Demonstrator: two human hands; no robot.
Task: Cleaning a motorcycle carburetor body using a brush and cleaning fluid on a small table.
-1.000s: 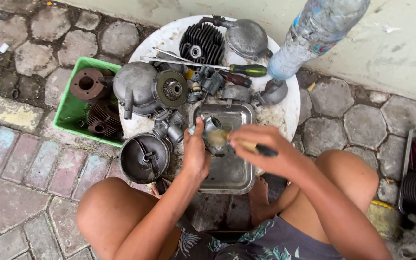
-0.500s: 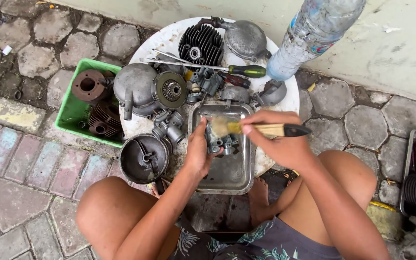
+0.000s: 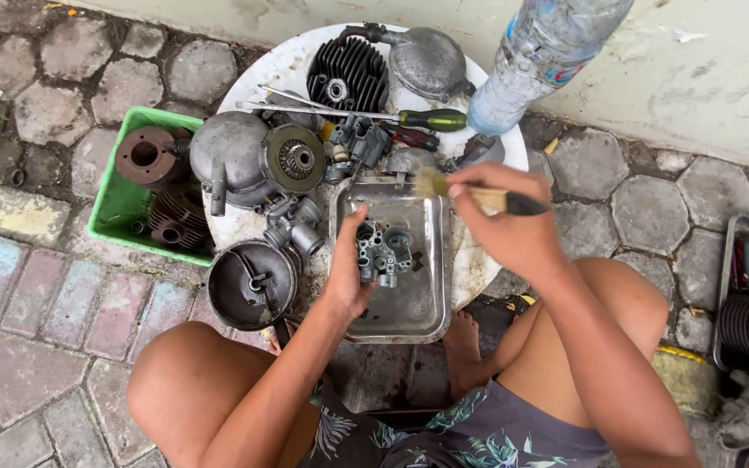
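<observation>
Round white tabletop [image 3: 301, 65] crowded with engine parts, steel tray [image 3: 409, 299] at its near edge, left hand [image 3: 347, 270] closed around a small grey carburettor body [image 3: 383, 251] held over that tray, right hand [image 3: 504, 230] gripping a paintbrush [image 3: 470, 195] raised just beyond the tray's far rim.
</observation>
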